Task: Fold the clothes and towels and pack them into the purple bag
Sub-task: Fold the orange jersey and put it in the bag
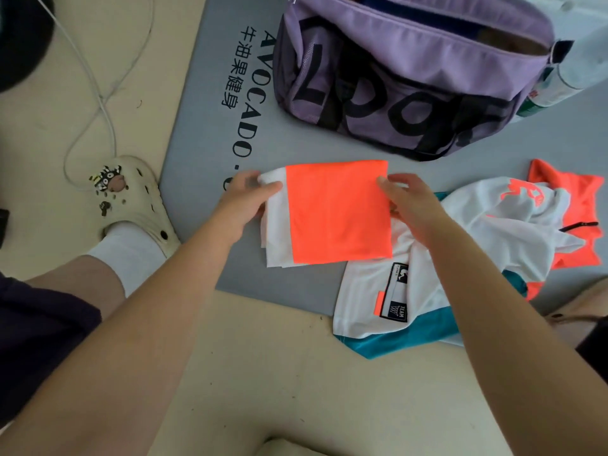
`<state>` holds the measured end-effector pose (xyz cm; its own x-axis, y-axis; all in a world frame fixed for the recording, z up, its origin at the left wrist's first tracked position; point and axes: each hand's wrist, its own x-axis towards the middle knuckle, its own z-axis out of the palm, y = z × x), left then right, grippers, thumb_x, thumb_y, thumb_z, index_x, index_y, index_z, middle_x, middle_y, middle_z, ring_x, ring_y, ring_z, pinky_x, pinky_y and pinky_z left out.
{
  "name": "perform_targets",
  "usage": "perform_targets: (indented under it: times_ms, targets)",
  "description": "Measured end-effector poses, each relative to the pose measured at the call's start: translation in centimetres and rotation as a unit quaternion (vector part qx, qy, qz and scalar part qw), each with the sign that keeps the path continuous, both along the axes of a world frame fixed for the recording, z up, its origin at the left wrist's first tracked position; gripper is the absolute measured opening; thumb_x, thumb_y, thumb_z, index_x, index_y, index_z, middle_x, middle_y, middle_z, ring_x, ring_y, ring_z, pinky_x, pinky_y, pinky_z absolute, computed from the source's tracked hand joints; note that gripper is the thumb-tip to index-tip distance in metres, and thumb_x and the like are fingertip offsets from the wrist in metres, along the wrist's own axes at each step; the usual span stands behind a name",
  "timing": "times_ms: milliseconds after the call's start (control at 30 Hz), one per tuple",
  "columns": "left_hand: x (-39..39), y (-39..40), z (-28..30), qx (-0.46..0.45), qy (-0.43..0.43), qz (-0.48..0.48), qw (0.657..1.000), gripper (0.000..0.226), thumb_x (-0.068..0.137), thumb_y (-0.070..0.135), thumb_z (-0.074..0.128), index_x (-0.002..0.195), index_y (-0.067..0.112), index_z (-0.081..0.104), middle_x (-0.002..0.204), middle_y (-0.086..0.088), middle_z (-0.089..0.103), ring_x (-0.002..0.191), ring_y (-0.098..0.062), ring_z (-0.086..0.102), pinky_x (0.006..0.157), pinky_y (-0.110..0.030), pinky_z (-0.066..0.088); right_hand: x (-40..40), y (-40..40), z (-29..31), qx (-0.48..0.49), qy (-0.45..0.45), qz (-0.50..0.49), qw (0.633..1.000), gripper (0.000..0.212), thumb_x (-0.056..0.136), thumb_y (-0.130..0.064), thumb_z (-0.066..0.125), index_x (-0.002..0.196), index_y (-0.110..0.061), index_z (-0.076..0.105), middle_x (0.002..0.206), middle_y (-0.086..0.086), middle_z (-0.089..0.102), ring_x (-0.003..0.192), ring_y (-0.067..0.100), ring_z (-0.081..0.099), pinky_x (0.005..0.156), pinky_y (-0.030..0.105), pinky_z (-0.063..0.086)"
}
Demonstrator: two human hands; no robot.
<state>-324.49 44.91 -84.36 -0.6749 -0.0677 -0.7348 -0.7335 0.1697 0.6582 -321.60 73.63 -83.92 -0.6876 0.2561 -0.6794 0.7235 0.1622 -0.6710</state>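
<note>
Grey exercise mat (210, 133), printed with black lettering, lies on a beige floor (263, 373) and bears most of the listed items.

Purple bag (411, 70): large, with black lettering on its side, top unzipped and gaping; it stands at the far end of the mat, beyond the clothes.

Unfolded garment pile (493, 225): white, orange and teal sportswear, crumpled, at the right of the mat, its near corner hanging over the mat edge onto the floor. A dark label patch shows on the white panel.

Folded garment (335, 212): orange panel uppermost, white layers showing along its left and near edges; roughly square, on the mat near the bag, its right edge overlapping the pile.

Left hand (243, 202): pinches the folded garment's white left edge, thumb on top.

Right hand (411, 205): fingers curled round the folded garment's right edge.

Cream clog (131, 199) with a charm, worn over a white sock, on the floor left of the mat.

White cable (98, 93): trailing across the floor beyond the clog.
</note>
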Motion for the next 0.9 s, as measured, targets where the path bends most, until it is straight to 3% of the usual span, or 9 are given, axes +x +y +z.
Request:
perform_targets:
  times_ms: [100,200,300,367,533,633,700,767,900]
  targets:
    - [1.4,0.4,-1.1,-0.066,-0.017,-0.039,0.997,0.019,0.083,0.027,0.073,0.098,0.016,0.07,0.103,-0.002,0.073,0.099,-0.022,0.069,0.089,-0.037,0.055,0.4,-0.5,-1.3,0.096,-0.049,0.038,0.993,0.046,0.085,-0.045,0.069,0.117,-0.013,0.061,0.103,0.001,0.065,0.091,0.018,0.061,0.08,0.03,0.047]
    - [1.9,1.2,-1.3,-0.097,-0.036,-0.072,0.992,0.034,0.084,0.03,0.069,0.1,0.0,0.069,0.104,-0.015,0.073,0.089,-0.028,0.069,0.074,-0.034,0.051,0.3,-1.2,-1.1,0.105,-0.093,0.096,0.985,0.039,0.083,-0.051,0.069,0.099,-0.016,0.063,0.083,-0.007,0.061,0.071,0.009,0.058,0.069,0.025,0.042]
    - [1.6,1.9,-1.0,-0.087,-0.011,-0.054,0.995,0.024,0.091,0.038,0.058,0.095,0.017,0.068,0.104,-0.008,0.072,0.096,-0.028,0.068,0.083,-0.041,0.055,0.9,-1.8,-0.8,0.046,-0.094,0.074,0.992,0.039,0.08,-0.05,0.072,0.102,-0.019,0.063,0.094,-0.005,0.067,0.074,0.006,0.06,0.064,0.02,0.045]
    - [1.6,2.2,-1.0,-0.092,0.017,-0.042,0.995,0.018,0.094,0.04,0.053,0.088,0.026,0.063,0.094,0.004,0.069,0.088,-0.019,0.066,0.072,-0.033,0.052,1.4,-1.8,-0.8,0.021,-0.058,0.02,0.998,0.045,0.083,-0.051,0.069,0.113,-0.017,0.063,0.105,-0.002,0.068,0.082,0.01,0.063,0.07,0.022,0.047]
    - [3.7,1.7,-2.3,-0.22,0.06,-0.076,0.971,0.023,0.086,0.027,0.063,0.106,0.016,0.059,0.097,0.006,0.062,0.087,-0.017,0.06,0.075,-0.031,0.047,3.1,-1.8,-0.8,0.197,-0.033,0.097,0.975,0.057,0.087,-0.045,0.066,0.122,-0.004,0.049,0.109,0.005,0.056,0.09,0.02,0.051,0.075,0.03,0.038]
    - [6.8,2.3,-1.6,-0.301,0.073,0.001,0.951,0.028,0.08,0.035,0.069,0.095,0.016,0.056,0.091,0.005,0.058,0.078,-0.018,0.056,0.066,-0.03,0.044,5.3,-2.6,-0.8,0.241,0.017,0.067,0.968,0.058,0.082,-0.038,0.074,0.119,0.0,0.049,0.114,0.014,0.053,0.098,0.027,0.052,0.082,0.036,0.044]
    - [8.8,3.8,-1.1,-0.255,-0.026,0.07,0.964,0.032,0.08,0.043,0.068,0.082,0.013,0.059,0.072,0.003,0.061,0.064,-0.019,0.06,0.057,-0.028,0.044,6.8,-3.3,-0.8,0.259,0.033,0.032,0.965,0.056,0.08,-0.037,0.076,0.112,0.0,0.049,0.109,0.013,0.052,0.095,0.027,0.052,0.08,0.037,0.044]
    - [10.3,5.7,-0.4,-0.088,-0.186,0.169,0.964,0.038,0.082,0.05,0.07,0.077,0.013,0.065,0.063,0.003,0.065,0.049,-0.013,0.062,0.049,-0.023,0.044,8.3,-3.8,-1.0,0.246,0.009,-0.001,0.969,0.05,0.081,-0.041,0.074,0.104,-0.005,0.048,0.102,0.009,0.054,0.088,0.024,0.053,0.071,0.031,0.041]
    - [11.5,7.9,-0.4,0.132,-0.279,0.261,0.915,0.046,0.086,0.056,0.065,0.102,0.013,0.065,0.099,-0.001,0.072,0.074,-0.013,0.072,0.061,-0.025,0.052,10.8,-4.0,-1.4,0.161,-0.044,-0.051,0.985,0.035,0.089,-0.04,0.066,0.092,-0.009,0.05,0.084,0.007,0.062,0.073,0.026,0.062,0.061,0.032,0.048]
